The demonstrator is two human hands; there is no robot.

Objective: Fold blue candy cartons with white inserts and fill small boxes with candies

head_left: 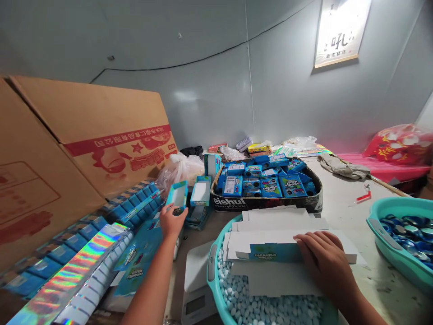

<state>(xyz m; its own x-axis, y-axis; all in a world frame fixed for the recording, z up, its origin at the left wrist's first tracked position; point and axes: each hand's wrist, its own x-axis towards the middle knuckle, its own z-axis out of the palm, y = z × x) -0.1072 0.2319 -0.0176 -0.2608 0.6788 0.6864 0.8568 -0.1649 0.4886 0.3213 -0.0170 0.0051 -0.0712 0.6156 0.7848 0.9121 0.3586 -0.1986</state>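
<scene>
My left hand [173, 220] pinches the near end of a small open blue box [177, 195], its pale inside facing up. Beside it a similar open box [200, 192] rests on a stack of flat blue pieces [197, 217]. My right hand [323, 255] is closed over the right part of a long white carton with a blue panel [277, 252] reading "CARAMELO MACIZO"; its fingertips bend over the top edge. That carton lies among white card pieces [270, 280] across a turquoise basin [214, 271] of small pale tablets [243, 300].
A black-rimmed tray [267, 205] of blue candy boxes stands behind the basin. On the left are a large cardboard carton [125, 117] and rows of blue boxes [64, 255]. A digital scale [199, 275] touches the basin's left side. Another turquoise basin [385, 239] sits right.
</scene>
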